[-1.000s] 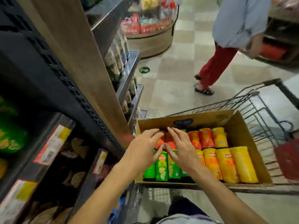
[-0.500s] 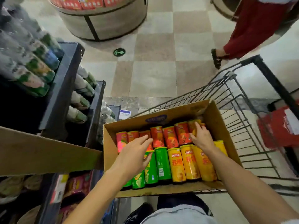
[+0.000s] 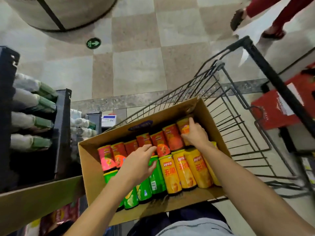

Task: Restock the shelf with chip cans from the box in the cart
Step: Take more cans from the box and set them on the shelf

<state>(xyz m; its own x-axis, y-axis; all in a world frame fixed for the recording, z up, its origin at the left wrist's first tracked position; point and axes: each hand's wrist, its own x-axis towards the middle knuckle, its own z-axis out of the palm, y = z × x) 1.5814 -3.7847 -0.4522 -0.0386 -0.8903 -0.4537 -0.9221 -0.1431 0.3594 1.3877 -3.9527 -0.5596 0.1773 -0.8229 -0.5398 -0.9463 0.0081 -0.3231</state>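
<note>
While my right hand [image 3: 195, 133] curls round the orange can [image 3: 184, 126] at the box [image 3: 90, 167] far-right corner, long axis front-to-back, left hand [image 3: 138, 163] rests flat, holding nothing.

chip cans [image 3: 177, 169]: red, green, yellow, lying in rows | box [image 3: 92, 169]: open, in cart [image 3: 242, 133]

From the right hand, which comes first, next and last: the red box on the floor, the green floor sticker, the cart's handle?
In the head view, from the right hand, at the box's far right corner:
1. Cart's handle, up and to the right.
2. Red box, on the floor to the right, beyond the cart; close to the handle's distance, ranking unsure.
3. Green floor sticker, far upper left.
</note>
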